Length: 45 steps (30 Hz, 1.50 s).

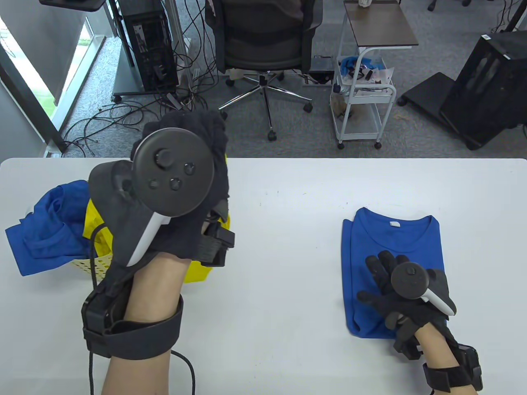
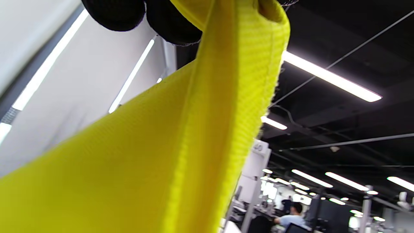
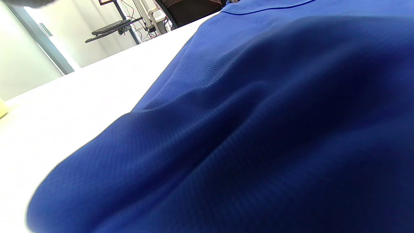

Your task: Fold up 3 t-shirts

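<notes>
Your left hand [image 1: 181, 181] is raised high above the table's [image 1: 280, 255] 9 o'clock side, close to the overhead camera, so its tracker [image 1: 171, 173] hides most of the fingers from above. The left wrist view settles it: your gloved fingertips [image 2: 171, 22] are curled round a bunched fold of the yellow t-shirt [image 2: 155, 155], which hangs down from them in a taut sheet and fills the lower left of that view. From above, the shirt's yellow cloth shows beneath the hand, draped over a pale yellow basket [image 1: 96, 261] at the table's 9 o'clock edge. A crumpled blue t-shirt [image 1: 45, 226] lies half in and half over that basket, on its 9 o'clock side, well apart from your fingers. Your right hand [image 1: 405, 296] lies flat at the table's 4 o'clock area, fingers [image 1: 385, 263] straight and spread, pointing toward 11 o'clock, pressing on the folded blue t-shirt [image 1: 391, 247]. That shirt lies as a neat rectangle with its collar and white label toward 12 o'clock; your fingers rest on its lower middle, gripping nothing. The right wrist view shows only its blue weave close up, lying on the white tabletop.
</notes>
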Tool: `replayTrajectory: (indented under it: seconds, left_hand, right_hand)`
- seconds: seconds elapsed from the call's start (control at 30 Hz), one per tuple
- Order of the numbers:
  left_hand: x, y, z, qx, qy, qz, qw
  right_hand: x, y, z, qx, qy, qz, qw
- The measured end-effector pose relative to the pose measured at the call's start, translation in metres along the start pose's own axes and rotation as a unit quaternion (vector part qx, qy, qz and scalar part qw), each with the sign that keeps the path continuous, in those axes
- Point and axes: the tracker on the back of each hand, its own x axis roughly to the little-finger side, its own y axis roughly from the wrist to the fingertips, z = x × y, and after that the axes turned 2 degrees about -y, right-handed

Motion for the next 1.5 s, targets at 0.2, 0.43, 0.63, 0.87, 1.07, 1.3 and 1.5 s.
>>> replayTrajectory:
  seconds: [0.2, 0.43, 0.63, 0.87, 1.07, 1.3, 1.5]
  left_hand:
    - [-0.034, -0.003, 0.019, 0.029, -0.038, 0.036, 0.998]
    - [-0.069, -0.005, 0.059, 0.07, -0.086, 0.07, 0.991]
    - [-0.09, -0.007, 0.082, 0.107, -0.14, 0.094, 0.98]
    - [-0.099, -0.009, 0.094, 0.137, -0.173, 0.101, 0.97]
    - [-0.107, -0.01, 0.104, 0.158, -0.199, 0.107, 0.961]
    - [-0.144, -0.019, 0.117, 0.191, -0.236, 0.143, 0.942]
    - [-0.125, -0.01, 0.11, 0.157, -0.205, 0.124, 0.958]
  right_hand:
    - [0.0, 0.0, 0.001, 0.003, 0.001, 0.002, 1.0]
    - [0.001, -0.002, 0.001, 0.004, 0.003, 0.001, 1.0]
    - [0.003, -0.004, 0.003, 0.009, 0.008, -0.001, 1.0]
    - [0.004, -0.005, 0.004, 0.012, 0.013, -0.005, 1.0]
    - [0.006, -0.007, 0.005, 0.015, 0.017, -0.008, 1.0]
    - [0.01, -0.009, 0.007, 0.018, 0.026, -0.013, 0.999]
    - [0.01, -0.009, 0.007, 0.019, 0.027, -0.009, 0.999]
